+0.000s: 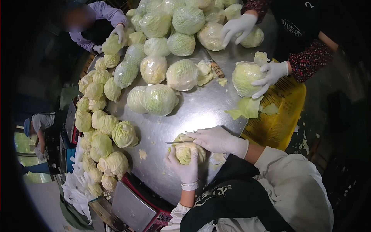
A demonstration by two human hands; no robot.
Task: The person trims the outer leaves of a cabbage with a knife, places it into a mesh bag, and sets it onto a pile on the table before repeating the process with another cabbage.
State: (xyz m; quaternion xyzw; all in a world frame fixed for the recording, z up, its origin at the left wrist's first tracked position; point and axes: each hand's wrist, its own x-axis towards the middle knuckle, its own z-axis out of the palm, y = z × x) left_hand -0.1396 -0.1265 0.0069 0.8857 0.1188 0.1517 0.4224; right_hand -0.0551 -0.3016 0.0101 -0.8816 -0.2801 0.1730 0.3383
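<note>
On the near part of the metal table (193, 110) lies a pale cabbage (184, 154). My gloved left hand (184, 166) is wrapped round its near side. My gloved right hand (212, 140) is closed at the cabbage's top right, on a knife whose handle it hides. The thin blade (179, 142) points left across the top of the cabbage. Leaf scraps (217, 159) lie just right of the cabbage. Farther up the table sits a film-wrapped pair of cabbages (152, 99).
Wrapped cabbages (188, 20) are heaped at the back, bare ones (101, 145) along the left. A scale (133, 205) stands at the lower left, a yellow crate (295, 112) at the right. Another knife (217, 69) lies farther back. Co-workers' gloved hands (270, 77) (119, 34) hold cabbages.
</note>
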